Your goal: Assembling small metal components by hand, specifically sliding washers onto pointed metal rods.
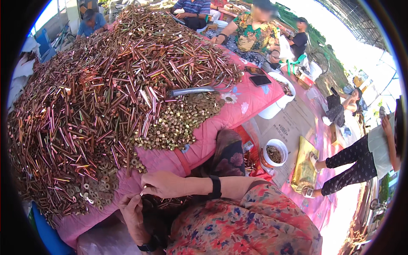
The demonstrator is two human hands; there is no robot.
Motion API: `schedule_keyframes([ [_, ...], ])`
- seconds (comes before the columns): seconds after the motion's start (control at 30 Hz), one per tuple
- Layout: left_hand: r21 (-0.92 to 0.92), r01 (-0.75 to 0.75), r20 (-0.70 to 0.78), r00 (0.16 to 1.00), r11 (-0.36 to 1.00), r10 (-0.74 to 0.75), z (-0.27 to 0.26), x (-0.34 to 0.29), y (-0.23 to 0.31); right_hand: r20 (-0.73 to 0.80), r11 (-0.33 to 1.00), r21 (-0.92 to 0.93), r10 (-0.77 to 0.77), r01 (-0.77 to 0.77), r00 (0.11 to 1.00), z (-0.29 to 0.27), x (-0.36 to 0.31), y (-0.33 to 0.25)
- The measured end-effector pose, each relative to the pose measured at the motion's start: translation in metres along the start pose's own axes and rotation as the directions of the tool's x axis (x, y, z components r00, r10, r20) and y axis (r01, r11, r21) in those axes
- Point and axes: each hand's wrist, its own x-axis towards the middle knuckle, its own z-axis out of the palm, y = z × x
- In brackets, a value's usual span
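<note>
My grip is a close pinch: the right hand (pixel 163 184) has its fingers curled tight and the left hand (pixel 133 208) meets it fingertip to fingertip, both on a small bright piece (pixel 143 191) too tiny for me to identify. From my head view, that piece sits between the hands, over the near edge of the pink cloth (pixel 202 146). Just beyond lie washers (pixel 102 188), then gold-coloured nuts (pixel 170 131), and a great heap of coppery metal rods (pixel 106 85) with a metal-handled tool (pixel 191 91) resting on it
</note>
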Motion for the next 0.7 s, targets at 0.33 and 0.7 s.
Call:
schedule_keyframes([
  [0.33, -0.01, 0.066, 0.044, 0.997, 0.998, -0.065, 0.008, 0.003, -0.006, 0.274, 0.871, 0.239, 0.363, -0.429, 0.89, -0.007, -0.005, 0.017],
  [0.7, 0.09, 0.079, 0.14, 0.986, 0.993, -0.091, 0.002, 0.0, 0.008, 0.076, 0.999, -0.01, 0.039, -0.038, 0.996, -0.014, 0.006, 0.006],
])
